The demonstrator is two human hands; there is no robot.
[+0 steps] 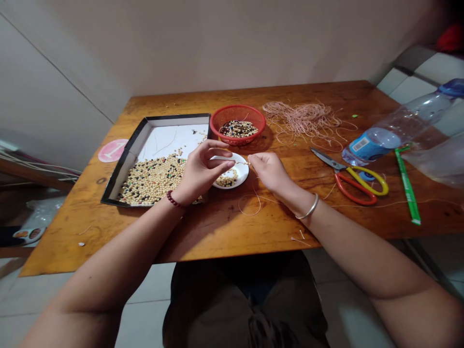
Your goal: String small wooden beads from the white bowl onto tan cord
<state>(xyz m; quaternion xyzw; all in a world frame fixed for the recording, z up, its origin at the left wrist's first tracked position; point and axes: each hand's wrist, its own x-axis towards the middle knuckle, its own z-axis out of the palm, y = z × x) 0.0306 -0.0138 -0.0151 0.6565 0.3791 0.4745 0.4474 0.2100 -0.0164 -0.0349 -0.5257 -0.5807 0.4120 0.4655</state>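
Head view: The wooden table (217, 241) is bounded at the back by the wall (232, 43); its near edge is crossed by both forearms. Bare wood is noted left of the black-edged tray (166, 140) and between the coil of thin cord (311, 183) and the near edge. Beads (152, 179) are heaped in the tray's nearer part. The white plate (241, 178), with more beads on it, is placed just beside the tray. Behind the plate, a red basket (237, 111) holding mixed beads is observed, with tangled cord (304, 118) to its right. Further right, scissors (340, 166) are laid with blades parted, near a tilted bottle (377, 142).

The left hand (210, 166) is held partly open above the plate, fingers curved; whether anything is gripped cannot be told. The right hand (266, 169) is closed in a fingertip pinch on a beaded strand (243, 163) over the plate's right side.
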